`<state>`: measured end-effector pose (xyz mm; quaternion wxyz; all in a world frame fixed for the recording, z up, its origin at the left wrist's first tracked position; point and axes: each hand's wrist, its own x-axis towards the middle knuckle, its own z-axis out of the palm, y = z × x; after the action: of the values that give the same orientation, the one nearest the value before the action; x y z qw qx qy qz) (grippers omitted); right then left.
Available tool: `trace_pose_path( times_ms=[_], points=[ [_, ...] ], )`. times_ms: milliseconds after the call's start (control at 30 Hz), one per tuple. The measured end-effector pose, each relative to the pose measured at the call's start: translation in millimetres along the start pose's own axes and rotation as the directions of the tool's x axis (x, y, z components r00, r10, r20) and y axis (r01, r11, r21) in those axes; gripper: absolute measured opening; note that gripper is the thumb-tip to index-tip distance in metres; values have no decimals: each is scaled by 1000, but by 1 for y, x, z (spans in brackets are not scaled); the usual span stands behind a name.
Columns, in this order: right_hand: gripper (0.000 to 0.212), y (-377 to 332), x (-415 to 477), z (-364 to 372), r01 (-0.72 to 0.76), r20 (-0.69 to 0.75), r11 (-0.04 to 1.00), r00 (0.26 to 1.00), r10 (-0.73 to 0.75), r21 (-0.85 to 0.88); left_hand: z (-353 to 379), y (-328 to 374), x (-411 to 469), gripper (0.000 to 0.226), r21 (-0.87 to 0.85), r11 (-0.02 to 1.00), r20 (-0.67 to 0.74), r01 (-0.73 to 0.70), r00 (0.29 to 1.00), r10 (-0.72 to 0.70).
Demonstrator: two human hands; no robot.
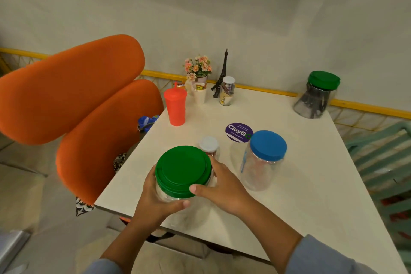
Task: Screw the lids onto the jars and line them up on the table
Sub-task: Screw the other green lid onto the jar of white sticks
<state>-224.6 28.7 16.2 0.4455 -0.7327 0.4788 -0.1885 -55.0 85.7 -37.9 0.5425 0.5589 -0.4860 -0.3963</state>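
Observation:
A clear jar [191, 211] with a wide green lid [183, 170] stands near the table's front left corner. My left hand [155, 200] grips the jar body just under the lid. My right hand [222, 189] wraps the lid's right rim, thumb on its front edge. Right of it stands a clear jar with a blue lid [264, 158]. A small jar with a white lid [209, 145] sits just behind the green lid. Another green-lidded jar [315, 95] stands at the far right edge, and a white-lidded jar [227, 91] at the back.
The white table [311, 196] carries a red tumbler [175, 105], paper cups [199, 93], a flower pot [199, 69], a small tower model [221, 75] and a purple round sticker [238, 132]. Two orange chairs [89, 107] stand to the left, a teal bench [384, 162] to the right.

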Motion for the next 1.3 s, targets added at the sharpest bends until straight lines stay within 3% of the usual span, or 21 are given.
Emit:
trace_pose_path(
  times_ms=[267, 367, 533, 667, 867, 1000, 1300],
  points=[
    [62, 41, -80, -51, 45, -123, 998, 992, -38, 53, 86, 8, -49, 94, -3, 1000, 5, -20, 1000, 20],
    [60, 61, -106, -72, 33, -179, 997, 984, -21, 64, 120, 12, -57, 101, 27, 999, 52, -35, 998, 34],
    [57, 94, -136, -107, -38, -252, 992, 965, 69, 124, 175, 23, -54, 93, 60, 994, 177, -95, 981, 83],
    [98, 115, -155, -134, -110, -319, 983, 936, 151, 144, 218, 35, -47, 83, 53, 991, 278, -126, 955, 106],
    [94, 141, -164, -166, -124, -362, 973, 913, 189, 195, 260, 38, -33, 85, 75, 994, 373, -83, 926, 50],
    [77, 151, -161, -182, -107, -387, 967, 902, 192, 232, 279, 44, -19, 73, 128, 989, 395, -75, 919, 19],
    [71, 154, -121, -230, -102, -460, 956, 859, 223, 274, 309, 82, 47, 45, 174, 985, 549, -5, 831, -93]
  ],
)
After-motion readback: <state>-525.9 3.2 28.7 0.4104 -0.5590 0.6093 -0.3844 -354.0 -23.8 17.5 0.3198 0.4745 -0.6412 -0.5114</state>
